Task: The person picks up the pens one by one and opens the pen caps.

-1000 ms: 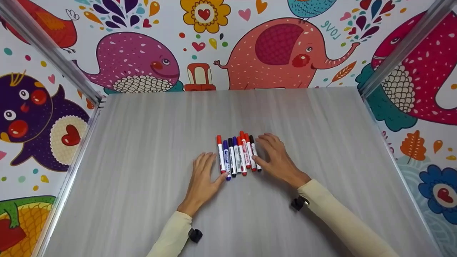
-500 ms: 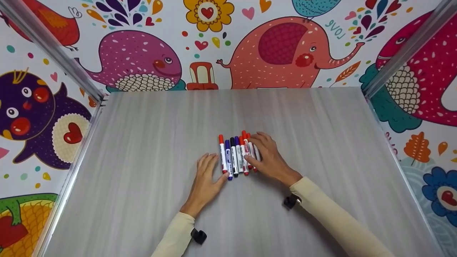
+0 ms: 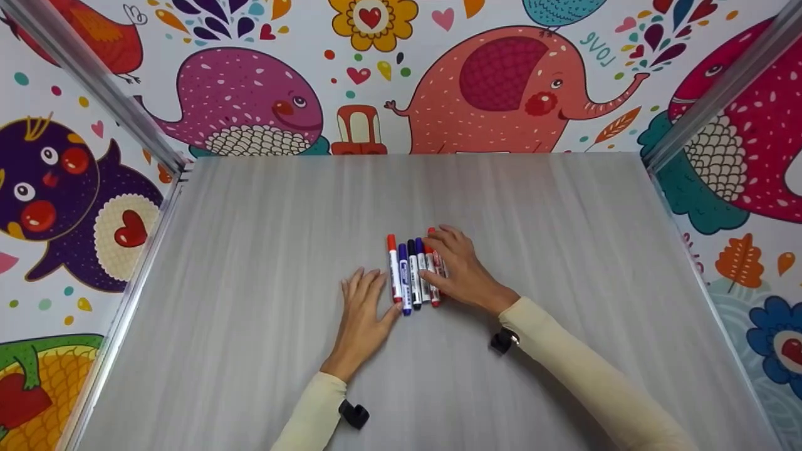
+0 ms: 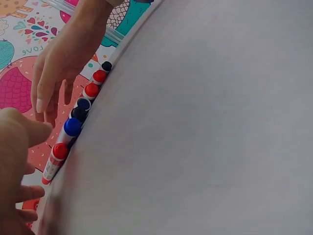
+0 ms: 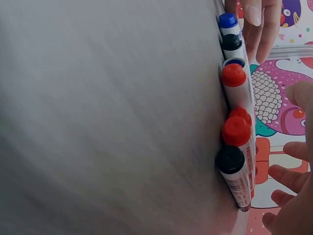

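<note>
Several whiteboard-type markers lie side by side on the table in a row. At its left end is a red-capped marker (image 3: 393, 266), then a blue one (image 3: 405, 282) and a black one (image 3: 413, 275). My left hand (image 3: 360, 316) rests beside this end, fingers straight, thumb tip at the red marker's lower end. Over the right end lies my right hand (image 3: 462, 269), its fingers relaxed and spread, hiding some markers in the head view. In the right wrist view, a black-capped marker (image 5: 232, 169) and a red-capped one (image 5: 236, 131) lie nearest that hand, the black slightly askew.
The grey wood-grain table (image 3: 282, 219) spreads around the row. Metal rails (image 3: 119, 94) and walls printed with cartoon animals (image 3: 495, 94) bound it at the back and sides. Each sleeve carries a small black wrist device (image 3: 354, 414).
My right hand has moved left, from beside the row to over its right end, covering markers there. My left hand stays at the left end. The head view has shifted slightly.
</note>
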Action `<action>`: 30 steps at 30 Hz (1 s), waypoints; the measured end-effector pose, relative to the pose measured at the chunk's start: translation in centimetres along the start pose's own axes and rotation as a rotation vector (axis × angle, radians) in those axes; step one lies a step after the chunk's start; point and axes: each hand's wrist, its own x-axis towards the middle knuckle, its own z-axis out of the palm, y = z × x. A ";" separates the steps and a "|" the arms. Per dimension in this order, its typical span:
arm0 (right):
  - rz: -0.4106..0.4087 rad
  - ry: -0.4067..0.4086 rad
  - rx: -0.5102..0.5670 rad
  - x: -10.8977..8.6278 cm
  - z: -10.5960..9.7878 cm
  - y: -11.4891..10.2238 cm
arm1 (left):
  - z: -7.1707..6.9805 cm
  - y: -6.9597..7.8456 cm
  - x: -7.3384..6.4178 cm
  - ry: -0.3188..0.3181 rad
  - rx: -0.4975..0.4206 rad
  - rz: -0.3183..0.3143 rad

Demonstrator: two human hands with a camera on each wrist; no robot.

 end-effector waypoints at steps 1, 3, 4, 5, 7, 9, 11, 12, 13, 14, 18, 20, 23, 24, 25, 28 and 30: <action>-0.007 -0.004 -0.003 0.2 0.0 0.0 | 0.0 0.0 0.0 0.001 0.008 0.007; -0.017 -0.011 -0.013 0.6 0.1 0.2 | 0.1 0.0 0.1 0.003 0.023 0.018; -0.021 -0.017 -0.017 0.8 0.2 0.2 | 0.2 0.0 0.1 0.003 0.031 0.022; -0.024 -0.024 -0.019 1.0 0.2 0.3 | 0.2 0.0 0.1 0.002 0.039 0.025; -0.030 -0.040 -0.030 1.4 0.3 0.3 | 0.3 -0.1 0.1 0.003 0.053 0.031; -0.030 -0.065 -0.038 1.9 0.3 0.4 | 0.4 -0.1 0.0 0.005 0.066 0.037; -0.027 -0.092 -0.048 2.3 0.4 0.4 | 0.4 -0.1 0.0 0.009 0.078 0.043; -0.022 -0.107 -0.052 2.5 0.4 0.4 | 0.4 -0.1 -0.1 0.012 0.084 0.046; -0.016 -0.121 -0.057 2.8 0.5 0.3 | 0.5 -0.1 -0.1 0.015 0.089 0.048; -0.011 -0.134 -0.059 3.0 0.5 0.3 | 0.5 -0.1 -0.1 0.018 0.095 0.050; 0.008 -0.167 -0.060 3.9 0.7 0.4 | 0.7 0.1 0.0 0.021 0.108 0.055; 0.015 -0.177 -0.055 4.4 0.7 0.5 | 0.7 0.1 0.0 0.016 0.103 0.049; 0.027 -0.185 -0.046 5.1 0.7 0.6 | 0.8 0.2 0.1 0.006 0.096 0.038; 0.032 -0.189 -0.041 5.3 0.8 0.6 | 0.8 0.2 0.1 0.004 0.093 0.033; 0.038 -0.196 -0.036 5.5 0.8 0.6 | 0.7 0.2 0.1 0.002 0.092 0.030; 0.046 -0.218 -0.028 6.0 0.9 0.7 | 0.7 0.2 0.2 0.007 0.093 0.032; 0.042 -0.234 -0.035 6.2 1.1 0.7 | 0.7 0.2 0.3 0.013 0.098 0.036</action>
